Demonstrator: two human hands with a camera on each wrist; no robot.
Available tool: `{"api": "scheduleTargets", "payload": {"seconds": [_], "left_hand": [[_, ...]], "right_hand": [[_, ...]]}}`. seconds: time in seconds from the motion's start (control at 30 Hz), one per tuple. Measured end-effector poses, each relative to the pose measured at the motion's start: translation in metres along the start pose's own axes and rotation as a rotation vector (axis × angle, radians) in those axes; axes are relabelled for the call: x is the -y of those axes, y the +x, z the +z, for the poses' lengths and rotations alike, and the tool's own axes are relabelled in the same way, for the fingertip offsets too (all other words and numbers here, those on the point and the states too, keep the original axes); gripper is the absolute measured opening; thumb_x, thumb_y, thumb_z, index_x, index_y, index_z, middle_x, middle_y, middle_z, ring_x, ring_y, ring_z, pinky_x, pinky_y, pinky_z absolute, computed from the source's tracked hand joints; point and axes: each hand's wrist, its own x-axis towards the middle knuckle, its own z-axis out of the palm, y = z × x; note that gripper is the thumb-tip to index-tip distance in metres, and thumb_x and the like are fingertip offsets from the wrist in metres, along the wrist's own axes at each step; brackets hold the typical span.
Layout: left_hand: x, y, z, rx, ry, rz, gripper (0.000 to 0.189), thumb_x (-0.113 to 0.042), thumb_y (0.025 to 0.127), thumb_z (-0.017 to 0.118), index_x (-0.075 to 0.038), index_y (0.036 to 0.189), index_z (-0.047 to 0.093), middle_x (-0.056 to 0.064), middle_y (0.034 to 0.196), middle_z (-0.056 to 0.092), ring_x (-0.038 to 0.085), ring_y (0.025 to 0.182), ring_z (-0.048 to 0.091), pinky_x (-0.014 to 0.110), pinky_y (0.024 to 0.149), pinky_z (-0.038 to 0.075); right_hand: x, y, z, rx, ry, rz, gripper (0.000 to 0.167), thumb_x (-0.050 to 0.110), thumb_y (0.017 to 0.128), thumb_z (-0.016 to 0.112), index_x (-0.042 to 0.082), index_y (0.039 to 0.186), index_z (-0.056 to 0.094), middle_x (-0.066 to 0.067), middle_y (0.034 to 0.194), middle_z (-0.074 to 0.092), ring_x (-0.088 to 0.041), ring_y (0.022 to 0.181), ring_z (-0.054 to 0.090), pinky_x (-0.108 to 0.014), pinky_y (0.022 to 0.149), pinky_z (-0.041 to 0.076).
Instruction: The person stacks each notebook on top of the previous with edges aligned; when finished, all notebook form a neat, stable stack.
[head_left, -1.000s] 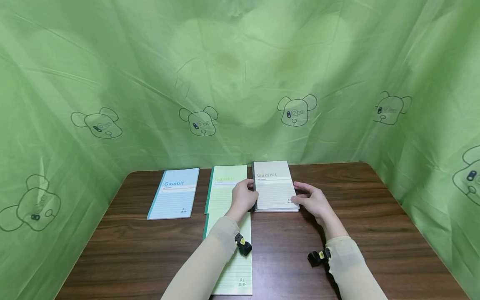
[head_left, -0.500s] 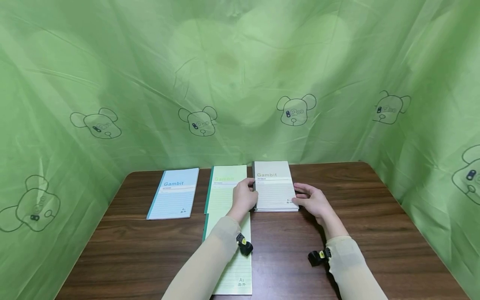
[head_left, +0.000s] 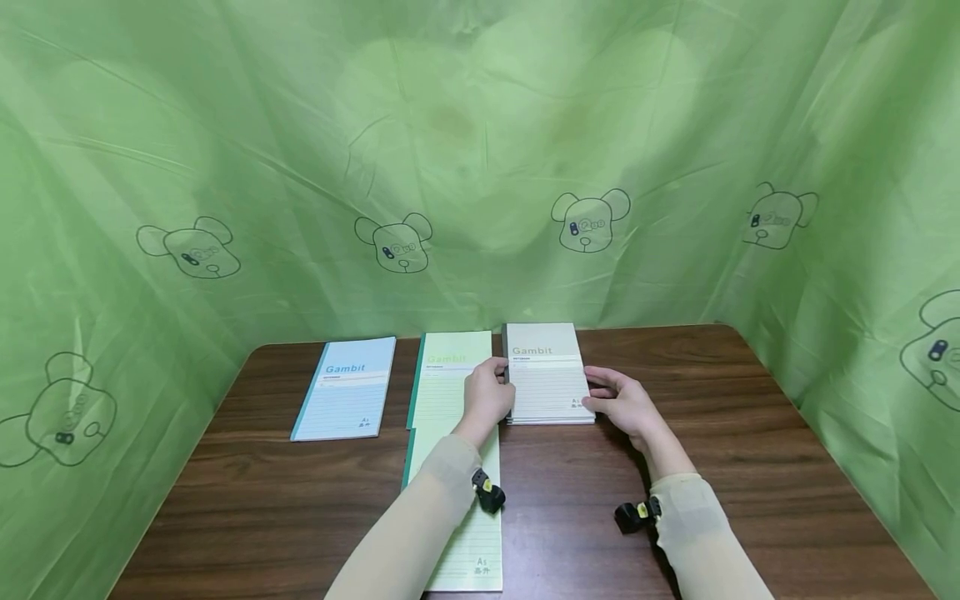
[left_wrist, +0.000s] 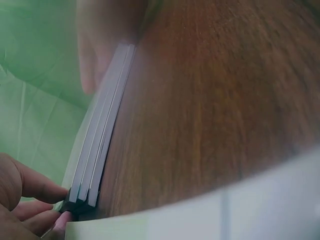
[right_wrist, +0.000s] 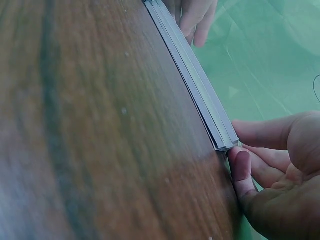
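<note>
A small stack of grey Gambit notebooks (head_left: 546,379) lies at the back of the table, right of centre, dark spines to the left. Its layered lower edges (left_wrist: 102,125) show in the left wrist view, slightly uneven. My left hand (head_left: 487,393) holds the spine side, fingers bent, thumb and fingertips at the near corner. At the opposite side my right hand (head_left: 621,404) holds the edge; in the right wrist view its thumb (right_wrist: 242,167) and fingers meet the near corner. Left of the stack lies a green notebook (head_left: 438,396), partly covered by my left hand.
A second green notebook (head_left: 472,542) lies nearer, end to end with the first, under my left forearm. A blue notebook (head_left: 347,392) lies farther left. Green curtain (head_left: 480,167) surrounds the wooden table (head_left: 712,417) at the back and sides.
Both hands keep their places on either side of the grey stack. The whole scene shifts slightly left in the head view; the notebooks otherwise look the same.
</note>
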Motion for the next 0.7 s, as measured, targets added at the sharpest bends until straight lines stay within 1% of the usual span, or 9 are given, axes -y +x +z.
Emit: {"api": "scheduleTargets", "payload": {"seconds": [0.13, 0.3, 0.47, 0.57, 0.7], "left_hand": [[-0.0006, 0.0005, 0.0011, 0.005, 0.013, 0.005, 0.052, 0.010, 0.087, 0.062, -0.001, 0.137, 0.072, 0.015, 0.126, 0.076, 0.030, 0.112, 0.074, 0.044, 0.098, 0.061], [0.0004, 0.0006, 0.0020, 0.010, 0.027, 0.029, 0.054, 0.011, 0.087, 0.061, -0.001, 0.139, 0.070, 0.014, 0.125, 0.077, 0.029, 0.109, 0.074, 0.044, 0.097, 0.061], [0.0020, 0.0011, 0.0026, 0.016, 0.031, 0.036, 0.055, 0.010, 0.087, 0.061, 0.000, 0.140, 0.069, 0.015, 0.126, 0.077, 0.029, 0.109, 0.074, 0.044, 0.096, 0.061], [0.0020, 0.0011, 0.0023, 0.029, 0.032, 0.033, 0.056, 0.010, 0.088, 0.061, 0.000, 0.143, 0.067, 0.017, 0.130, 0.075, 0.030, 0.112, 0.074, 0.044, 0.097, 0.061], [0.0005, -0.0004, 0.0001, 0.073, 0.022, 0.023, 0.058, 0.008, 0.091, 0.061, 0.001, 0.148, 0.061, 0.021, 0.139, 0.071, 0.035, 0.120, 0.071, 0.047, 0.102, 0.059]], "right_hand": [[-0.0005, 0.0000, 0.0002, 0.002, -0.009, 0.000, 0.065, -0.002, 0.100, 0.074, -0.005, 0.160, 0.048, -0.029, 0.160, 0.052, -0.046, 0.137, 0.058, -0.016, 0.087, 0.052], [-0.0012, -0.0002, 0.0002, 0.001, -0.023, 0.016, 0.063, -0.001, 0.101, 0.074, -0.002, 0.160, 0.051, -0.025, 0.160, 0.054, -0.042, 0.136, 0.059, -0.017, 0.089, 0.052], [-0.0007, -0.0010, 0.0014, -0.001, -0.014, 0.012, 0.064, -0.001, 0.100, 0.074, -0.003, 0.159, 0.051, -0.026, 0.159, 0.055, -0.043, 0.135, 0.059, -0.017, 0.089, 0.051], [0.0005, -0.0018, 0.0025, -0.006, -0.008, 0.018, 0.064, -0.001, 0.100, 0.074, -0.002, 0.159, 0.051, -0.026, 0.160, 0.055, -0.043, 0.135, 0.059, -0.017, 0.088, 0.051], [0.0015, -0.0021, 0.0031, -0.008, -0.004, 0.025, 0.064, -0.001, 0.101, 0.073, -0.003, 0.160, 0.050, -0.026, 0.160, 0.053, -0.043, 0.137, 0.059, -0.016, 0.089, 0.050]]}}
